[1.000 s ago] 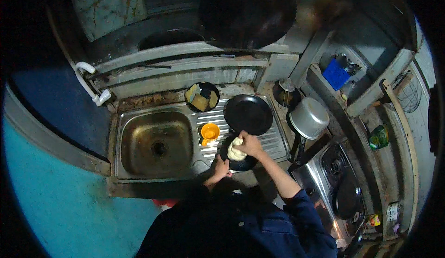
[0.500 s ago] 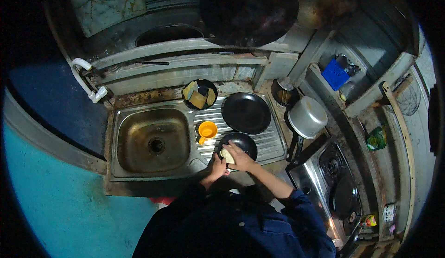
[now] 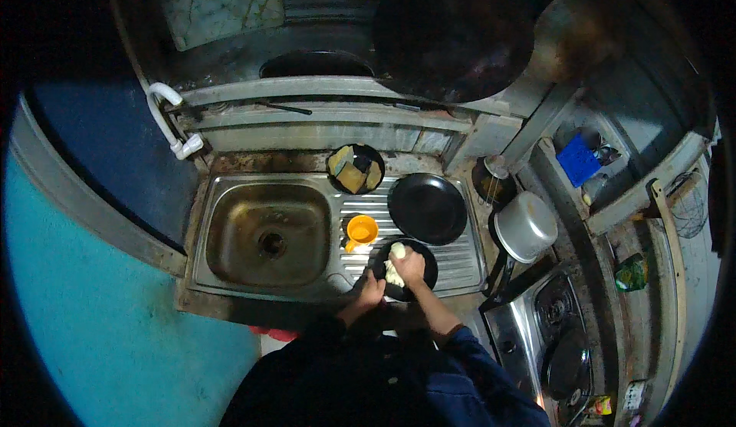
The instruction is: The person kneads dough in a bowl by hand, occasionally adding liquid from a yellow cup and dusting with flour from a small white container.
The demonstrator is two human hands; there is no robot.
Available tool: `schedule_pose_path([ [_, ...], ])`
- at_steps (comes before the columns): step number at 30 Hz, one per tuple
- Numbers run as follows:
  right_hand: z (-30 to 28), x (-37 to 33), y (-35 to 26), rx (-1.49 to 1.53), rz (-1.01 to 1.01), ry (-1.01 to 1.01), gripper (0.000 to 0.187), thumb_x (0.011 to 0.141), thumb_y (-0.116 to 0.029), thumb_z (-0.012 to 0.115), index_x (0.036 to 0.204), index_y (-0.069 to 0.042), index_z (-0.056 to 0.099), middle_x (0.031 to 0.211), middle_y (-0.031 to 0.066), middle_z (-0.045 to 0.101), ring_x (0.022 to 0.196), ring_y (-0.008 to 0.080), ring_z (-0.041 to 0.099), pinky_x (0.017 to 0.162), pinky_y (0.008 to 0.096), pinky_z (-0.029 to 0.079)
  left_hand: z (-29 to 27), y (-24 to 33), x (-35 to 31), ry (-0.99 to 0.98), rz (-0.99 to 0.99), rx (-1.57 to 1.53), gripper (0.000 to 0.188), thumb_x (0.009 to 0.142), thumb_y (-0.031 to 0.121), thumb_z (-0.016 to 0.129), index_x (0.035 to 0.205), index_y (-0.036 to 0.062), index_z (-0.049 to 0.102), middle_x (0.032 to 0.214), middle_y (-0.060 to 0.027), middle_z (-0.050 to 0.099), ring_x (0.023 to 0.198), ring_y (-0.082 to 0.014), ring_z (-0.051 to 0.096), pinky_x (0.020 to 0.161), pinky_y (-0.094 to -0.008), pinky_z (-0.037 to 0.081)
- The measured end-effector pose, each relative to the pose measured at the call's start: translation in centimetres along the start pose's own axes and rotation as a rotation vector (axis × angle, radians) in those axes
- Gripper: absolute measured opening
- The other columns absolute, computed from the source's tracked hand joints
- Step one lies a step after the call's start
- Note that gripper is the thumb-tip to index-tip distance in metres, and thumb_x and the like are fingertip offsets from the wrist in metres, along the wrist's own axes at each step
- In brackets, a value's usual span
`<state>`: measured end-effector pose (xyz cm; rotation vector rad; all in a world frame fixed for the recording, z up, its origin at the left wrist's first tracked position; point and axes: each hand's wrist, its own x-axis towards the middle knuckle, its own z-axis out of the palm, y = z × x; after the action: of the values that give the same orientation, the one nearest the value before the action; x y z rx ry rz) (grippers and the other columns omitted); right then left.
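Note:
A small dark round bowl or pan (image 3: 429, 262) rests on the ribbed drainboard near its front edge. Pale dough (image 3: 392, 275) lies in it, with a lump showing above the fist. My right hand (image 3: 411, 267) is closed on the dough, which bulges out past the fingers. At the near left rim of the bowl, my left hand (image 3: 372, 292) grips the edge. Just beyond the hands stands an orange cup (image 3: 362, 230), its handle toward me.
A steel sink basin (image 3: 268, 275) is on the left, under a white tap (image 3: 163, 124). Behind the cup sits a dark dish with sponges (image 3: 352, 179). A large black pan (image 3: 427, 208) lies on the drainboard. On the right are a silver pot (image 3: 526, 228) and a stove (image 3: 529, 335).
My right hand has gone from lying flatter over the dough to a fist squeezing it. The dough now shows above and below the fist. The whole view has shifted slightly.

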<state>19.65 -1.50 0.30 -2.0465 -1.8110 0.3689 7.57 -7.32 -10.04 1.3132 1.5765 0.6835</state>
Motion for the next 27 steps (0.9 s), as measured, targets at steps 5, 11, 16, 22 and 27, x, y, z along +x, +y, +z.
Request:
schedule_pose_path([
  [5,-0.2,-0.6,2.1,0.425,0.087,-0.115,0.045,0.071,-0.039,0.064,0.098,-0.004,0.056,0.088,0.0173,0.06,0.085,0.0289,0.06,0.074,0.0358,0.046,-1.2,1.6,-0.7,-0.087,-0.055,-0.174,0.065,0.084,0.02,0.038,0.13,-0.0112,0.004,0.064,-0.0195,0.056,0.041,-0.0237,0.055,0.041,-0.0335,0.048],
  [11,-10.1,-3.6,3.6,0.568,-0.001,-0.487,0.051,0.085,-0.047,0.045,0.105,0.0,0.052,0.102,0.0132,0.055,0.095,0.0226,0.051,0.088,0.0318,0.036,-2.9,5.9,-2.9,-0.032,-0.104,-0.212,0.057,0.084,0.02,0.038,0.13,-0.0038,0.015,0.056,-0.0146,0.055,0.039,-0.0207,0.054,0.039,-0.0313,0.048],
  [16,-9.0,-3.7,4.4,0.319,-0.025,-0.33,0.036,0.071,-0.038,0.065,0.069,-0.003,0.058,0.057,0.0074,0.054,0.069,0.0184,0.055,0.063,0.0338,0.043,-2.8,6.1,-3.2,-0.028,-0.101,-0.289,0.056,0.084,0.02,0.038,0.131,-0.0021,0.017,0.058,-0.0149,0.055,0.039,-0.0208,0.054,0.037,-0.0317,0.047],
  [22,-6.3,-0.6,1.0,0.08,-0.282,-0.285,0.041,0.059,-0.041,0.067,0.068,-0.001,0.059,0.073,0.0169,0.058,0.071,0.0321,0.058,0.067,0.0387,0.046,-3.0,6.2,-3.1,-0.053,-0.118,-0.26,0.057,0.083,0.021,0.036,0.13,-0.0045,0.015,0.058,-0.0165,0.055,0.041,-0.0229,0.055,0.039,-0.0325,0.048],
  [27,-7.7,0.6,-0.1,0.172,-0.326,-0.426,0.041,0.058,-0.038,0.072,0.074,-0.004,0.055,0.069,0.0135,0.062,0.068,0.0289,0.061,0.063,0.0384,0.047,-2.6,5.3,-2.7,-0.016,-0.107,-0.139,0.059,0.083,0.023,0.033,0.13,-0.0069,0.014,0.054,-0.0165,0.056,0.043,-0.0241,0.057,0.044,-0.0336,0.049],
])
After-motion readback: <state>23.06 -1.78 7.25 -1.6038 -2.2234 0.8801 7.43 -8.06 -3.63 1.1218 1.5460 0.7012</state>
